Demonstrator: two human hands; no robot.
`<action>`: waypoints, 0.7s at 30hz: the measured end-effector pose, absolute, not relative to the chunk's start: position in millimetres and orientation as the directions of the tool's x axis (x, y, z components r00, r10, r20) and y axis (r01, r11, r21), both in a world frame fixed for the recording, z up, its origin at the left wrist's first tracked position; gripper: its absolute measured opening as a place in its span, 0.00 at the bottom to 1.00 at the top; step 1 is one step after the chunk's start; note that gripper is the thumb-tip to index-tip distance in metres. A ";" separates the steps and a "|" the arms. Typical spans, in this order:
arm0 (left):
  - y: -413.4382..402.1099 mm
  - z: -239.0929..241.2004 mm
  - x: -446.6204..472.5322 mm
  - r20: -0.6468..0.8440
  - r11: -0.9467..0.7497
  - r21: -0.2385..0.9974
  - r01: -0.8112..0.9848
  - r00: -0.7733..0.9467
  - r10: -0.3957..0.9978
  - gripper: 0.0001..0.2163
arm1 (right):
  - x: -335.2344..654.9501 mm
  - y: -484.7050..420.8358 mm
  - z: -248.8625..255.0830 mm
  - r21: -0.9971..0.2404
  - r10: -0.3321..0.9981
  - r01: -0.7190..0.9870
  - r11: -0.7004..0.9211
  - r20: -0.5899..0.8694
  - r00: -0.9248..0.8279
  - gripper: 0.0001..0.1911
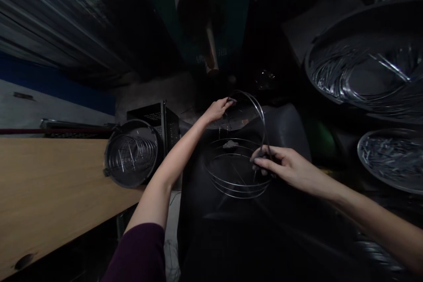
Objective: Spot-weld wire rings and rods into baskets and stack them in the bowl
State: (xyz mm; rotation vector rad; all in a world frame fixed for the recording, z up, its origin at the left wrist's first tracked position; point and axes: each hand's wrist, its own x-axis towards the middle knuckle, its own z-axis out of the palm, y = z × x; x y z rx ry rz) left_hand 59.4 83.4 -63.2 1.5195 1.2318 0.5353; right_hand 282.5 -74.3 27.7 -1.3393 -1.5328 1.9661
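My left hand [217, 110] is closed in a pinch at the far end of a bent bundle of thin metal wire hoops [260, 112]. Its near side is gripped between the thumb and fingers of my right hand [276, 163]. The hoops arch up between the two hands. Below them, on the dark apron [228, 229] over my lap, rests a round wire frame [239, 183] made of several thin rings. A small grey piece [230, 144] shows at the frame's far side; I cannot make out what it is.
At left, a round bucket [107, 158] of wire rings stands by a wooden board [59, 185] and a black crate [164, 119]. A large basin [307, 66] of curved wires and a smaller basin [361, 158] of short metal pieces are at right. A machine [194, 13] stands ahead.
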 end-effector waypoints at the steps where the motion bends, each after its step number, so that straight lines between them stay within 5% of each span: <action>1: 74.8 -50.7 51.7 -0.272 0.068 0.850 0.523 0.324 0.906 0.12 | 280.4 -75.1 27.2 -0.887 0.746 0.265 -0.378 -0.462 -0.480 0.19; 4: 9.4 -2.8 35.1 -0.119 -0.125 0.766 0.630 0.330 0.936 0.23 | 273.0 -71.6 31.5 -0.903 0.823 0.187 -0.386 -0.429 -0.372 0.22; 7: -91.6 24.1 39.6 -0.023 -0.380 0.669 0.639 0.529 0.848 0.28 | 266.0 -60.8 41.3 -0.904 0.840 0.118 -0.412 -0.426 -0.337 0.23; 11: -177.6 -6.6 63.5 0.256 -0.502 0.278 0.819 0.441 0.860 0.26 | 258.7 -57.0 44.6 -0.874 0.796 0.087 -0.478 -0.473 -0.379 0.22; 13: -178.3 -26.1 71.7 0.385 -0.470 0.192 0.861 0.375 0.843 0.24 | 254.4 -61.0 39.6 -0.861 0.781 0.075 -0.502 -0.489 -0.388 0.22; 18: -128.6 -23.9 60.7 0.357 -0.433 0.314 0.845 0.317 0.879 0.30 | 237.8 -53.1 30.3 -0.876 0.832 -0.027 -0.481 -0.447 -0.330 0.21; 21: -100.8 -13.8 52.1 0.490 -0.471 0.452 0.758 0.230 0.841 0.29 | 227.1 -27.4 37.5 -0.909 0.864 -0.040 -0.415 -0.380 -0.329 0.21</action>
